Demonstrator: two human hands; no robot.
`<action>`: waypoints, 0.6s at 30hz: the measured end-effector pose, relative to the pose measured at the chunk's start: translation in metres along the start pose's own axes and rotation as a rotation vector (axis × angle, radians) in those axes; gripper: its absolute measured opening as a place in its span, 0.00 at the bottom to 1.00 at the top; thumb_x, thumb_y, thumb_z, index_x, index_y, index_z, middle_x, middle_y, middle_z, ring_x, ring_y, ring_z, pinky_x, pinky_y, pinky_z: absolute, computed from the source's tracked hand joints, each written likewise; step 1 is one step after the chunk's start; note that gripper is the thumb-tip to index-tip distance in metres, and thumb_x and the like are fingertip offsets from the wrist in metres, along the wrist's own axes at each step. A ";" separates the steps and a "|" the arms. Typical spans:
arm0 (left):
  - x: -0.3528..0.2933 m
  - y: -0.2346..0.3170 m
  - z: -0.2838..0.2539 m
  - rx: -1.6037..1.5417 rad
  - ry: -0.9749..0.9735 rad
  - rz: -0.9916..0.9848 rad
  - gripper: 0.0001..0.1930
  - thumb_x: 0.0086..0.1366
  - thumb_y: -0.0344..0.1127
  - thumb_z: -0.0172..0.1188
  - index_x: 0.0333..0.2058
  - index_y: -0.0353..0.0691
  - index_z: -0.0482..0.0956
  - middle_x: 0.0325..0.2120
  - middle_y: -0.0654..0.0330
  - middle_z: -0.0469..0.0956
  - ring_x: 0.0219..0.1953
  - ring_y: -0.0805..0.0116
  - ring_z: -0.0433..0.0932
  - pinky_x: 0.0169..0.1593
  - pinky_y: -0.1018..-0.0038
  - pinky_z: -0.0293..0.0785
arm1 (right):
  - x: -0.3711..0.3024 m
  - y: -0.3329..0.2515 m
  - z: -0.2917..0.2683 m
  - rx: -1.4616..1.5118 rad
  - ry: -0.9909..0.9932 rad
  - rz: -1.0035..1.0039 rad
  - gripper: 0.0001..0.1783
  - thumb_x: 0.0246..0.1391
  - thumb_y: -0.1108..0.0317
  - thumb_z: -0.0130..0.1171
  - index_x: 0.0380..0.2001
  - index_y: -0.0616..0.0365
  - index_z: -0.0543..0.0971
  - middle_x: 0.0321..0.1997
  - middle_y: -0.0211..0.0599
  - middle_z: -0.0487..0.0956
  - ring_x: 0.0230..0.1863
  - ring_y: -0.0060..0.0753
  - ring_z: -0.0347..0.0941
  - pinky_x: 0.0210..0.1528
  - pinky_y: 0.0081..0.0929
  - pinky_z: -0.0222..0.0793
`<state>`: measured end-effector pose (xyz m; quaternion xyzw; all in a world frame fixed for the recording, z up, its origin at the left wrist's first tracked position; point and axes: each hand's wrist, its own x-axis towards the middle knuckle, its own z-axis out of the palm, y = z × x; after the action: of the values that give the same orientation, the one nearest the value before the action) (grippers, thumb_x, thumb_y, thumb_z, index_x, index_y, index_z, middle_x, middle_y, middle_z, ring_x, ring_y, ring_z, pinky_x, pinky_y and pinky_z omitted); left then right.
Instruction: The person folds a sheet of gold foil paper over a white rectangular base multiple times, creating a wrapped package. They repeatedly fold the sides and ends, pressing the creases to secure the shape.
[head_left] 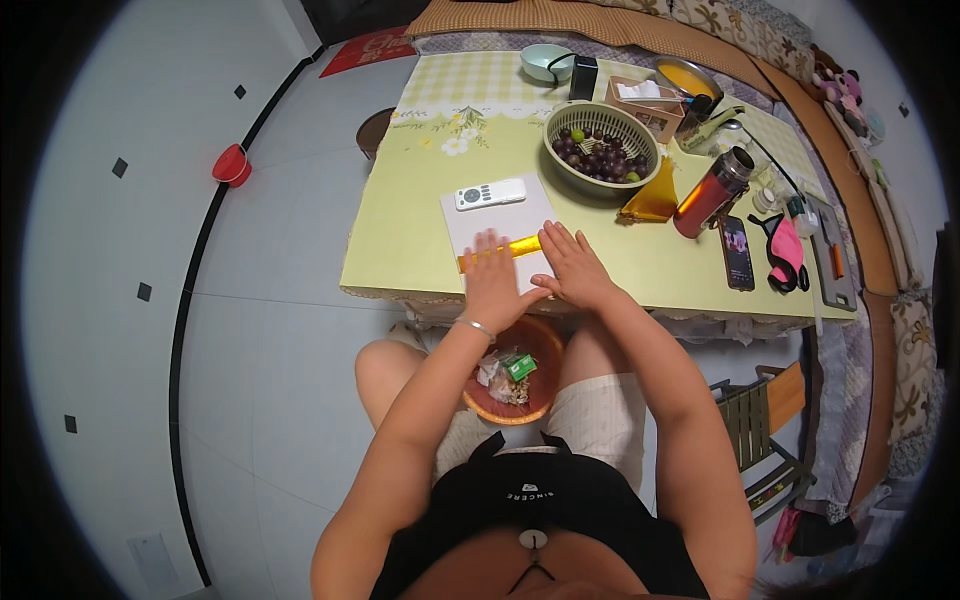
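Both my hands lie on a shiny gold strip point(524, 246) that runs crosswise over a white sheet point(540, 205) at the table's near edge. My left hand point(490, 275), slightly blurred, rests palm down over the strip's left part with its fingers stretched out. On the strip's right end is my right hand point(575, 265), flat and with fingers extended. The two thumbs meet or nearly meet below the strip. Under my palms, parts of the strip and sheet are hidden. A white remote control point(490, 193) sits on the sheet's far part, just beyond my fingertips.
On the table point(400, 230), a colander point(552, 165) of grapes stands beyond my hands. Right of it are a gold pouch-like piece point(655, 200), a red thermos point(712, 195), a phone point(737, 253) and a pink-black eye mask point(785, 245). A waste bin point(545, 400) stands between my legs.
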<state>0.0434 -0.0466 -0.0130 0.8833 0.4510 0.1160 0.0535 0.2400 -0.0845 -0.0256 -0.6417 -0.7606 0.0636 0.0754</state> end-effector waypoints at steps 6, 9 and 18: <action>-0.034 -0.030 0.006 0.019 0.034 -0.125 0.56 0.60 0.69 0.60 0.67 0.21 0.56 0.71 0.32 0.49 0.75 0.38 0.44 0.75 0.50 0.39 | -0.001 -0.003 0.001 0.036 0.020 0.013 0.48 0.64 0.38 0.49 0.73 0.63 0.54 0.80 0.48 0.49 0.81 0.43 0.41 0.79 0.50 0.37; -0.029 -0.031 -0.002 0.092 0.104 -0.107 0.46 0.61 0.61 0.63 0.63 0.24 0.65 0.69 0.33 0.55 0.75 0.38 0.46 0.75 0.51 0.42 | 0.002 0.002 0.000 0.063 0.029 -0.006 0.44 0.64 0.43 0.51 0.72 0.63 0.57 0.78 0.48 0.53 0.80 0.44 0.45 0.78 0.50 0.39; 0.010 -0.055 -0.023 0.024 0.237 0.296 0.08 0.51 0.37 0.67 0.26 0.41 0.82 0.26 0.58 0.75 0.33 0.57 0.76 0.42 0.59 0.71 | 0.028 -0.002 -0.021 -0.309 0.213 -0.296 0.17 0.55 0.63 0.58 0.45 0.62 0.79 0.52 0.46 0.78 0.56 0.45 0.74 0.63 0.47 0.66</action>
<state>0.0000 -0.0066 -0.0006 0.9207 0.3208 0.2206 -0.0280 0.2374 -0.0574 -0.0038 -0.5300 -0.8349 -0.1333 0.0645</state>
